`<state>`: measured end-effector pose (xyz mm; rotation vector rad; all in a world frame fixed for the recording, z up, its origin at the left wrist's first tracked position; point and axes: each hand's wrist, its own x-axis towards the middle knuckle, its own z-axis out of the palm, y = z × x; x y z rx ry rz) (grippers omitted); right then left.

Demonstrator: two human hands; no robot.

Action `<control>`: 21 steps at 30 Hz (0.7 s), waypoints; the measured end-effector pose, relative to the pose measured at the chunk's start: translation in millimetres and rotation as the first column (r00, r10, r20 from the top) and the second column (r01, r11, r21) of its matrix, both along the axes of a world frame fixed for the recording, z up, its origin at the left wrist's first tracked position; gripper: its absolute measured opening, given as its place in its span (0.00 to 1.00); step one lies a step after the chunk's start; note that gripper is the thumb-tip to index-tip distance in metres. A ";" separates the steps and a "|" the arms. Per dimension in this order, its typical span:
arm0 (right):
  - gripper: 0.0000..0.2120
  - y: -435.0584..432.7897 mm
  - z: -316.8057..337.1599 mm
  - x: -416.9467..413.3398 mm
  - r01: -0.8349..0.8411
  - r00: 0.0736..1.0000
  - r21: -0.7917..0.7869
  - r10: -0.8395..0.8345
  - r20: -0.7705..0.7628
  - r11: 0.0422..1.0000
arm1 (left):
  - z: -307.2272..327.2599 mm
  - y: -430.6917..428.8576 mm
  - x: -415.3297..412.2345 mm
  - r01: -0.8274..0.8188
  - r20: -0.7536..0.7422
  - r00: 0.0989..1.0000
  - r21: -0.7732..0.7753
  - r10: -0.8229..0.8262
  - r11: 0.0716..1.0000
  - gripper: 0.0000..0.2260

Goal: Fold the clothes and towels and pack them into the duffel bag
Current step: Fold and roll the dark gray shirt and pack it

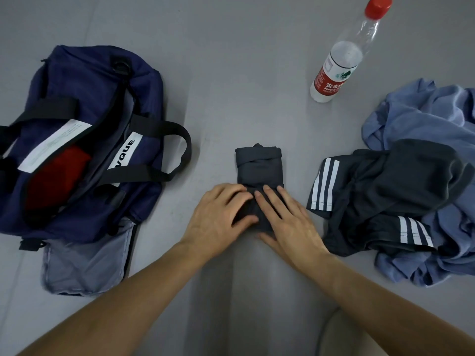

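- The left hand (221, 214) curls its fingers over the near end of the folded dark garment (259, 168), with fabric caught between thumb and fingers.
- The right hand (285, 217) lies flat on the same end with its fingers straight, pressing down and not clamped.
- The garment is a narrow, compact bundle on the grey surface (231, 73). Its far end points to 12 o'clock.
- The fold appears nearly finished. The bundle is not yet in the bag.
- The duffel bag (144, 98) lies at 9 o'clock, well apart from the bundle, with its top open. A red item (56, 176) already sits inside, so packing has begun.
- At 3 o'clock lies an unfolded pile: dark striped shorts (385, 191) on top of a blue garment (437, 119). Both remain to be folded and packed.
- A water bottle (336, 70) stands at 1 o'clock, untouched.
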<state>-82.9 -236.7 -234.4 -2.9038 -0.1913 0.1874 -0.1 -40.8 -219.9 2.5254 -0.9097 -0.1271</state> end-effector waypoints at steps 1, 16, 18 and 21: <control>0.42 -0.3 0.4 2.0 0.004 1.000 0.010 -0.004 0.002 1.000 | -4.3 4.5 -1.7 0.069 -0.005 0.998 0.041 -0.069 0.997 0.26; 0.27 -4.8 40.2 34.4 0.019 0.999 0.187 -0.012 -0.037 0.982 | 35.4 -7.3 48.6 0.079 -0.640 0.769 0.073 -0.014 0.994 0.13; 0.30 -7.5 50.8 42.2 0.187 0.962 0.284 -0.116 -0.248 0.940 | 32.9 -7.9 44.3 -0.125 -0.695 0.713 -0.002 0.088 0.992 0.18; 0.43 -12.0 53.2 59.9 0.405 0.864 0.315 -0.246 -0.438 0.858 | 22.0 -12.3 26.2 -0.488 -0.686 0.643 -0.024 0.341 0.872 0.27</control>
